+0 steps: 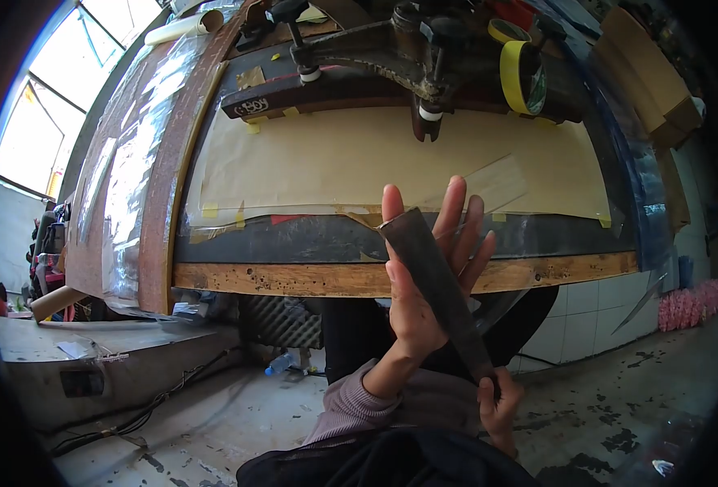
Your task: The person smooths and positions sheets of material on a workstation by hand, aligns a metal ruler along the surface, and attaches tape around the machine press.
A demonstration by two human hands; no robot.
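Note:
A long, flat dark bar point(444, 296) slants from upper left to lower right in front of me. My right hand point(501, 406) is closed round its lower end. Behind the bar my left hand point(424, 300) is raised, palm toward me, with its fingers spread; the bar crosses in front of the palm. Whether the palm touches the bar I cannot tell. A clear plastic strip point(497, 185) lies beyond my left fingertips on a large cream sheet point(310, 166), which is taped to the dark tabletop point(294, 239).
A wooden edge point(286, 278) runs along the table front. A heavy metal clamp frame point(367, 49) spans the back, with yellow tape rolls point(521, 77) at its right. Plastic-covered board point(131, 170) stands left. A cardboard box point(647, 77) is at the right, pink bundles point(694, 305) below.

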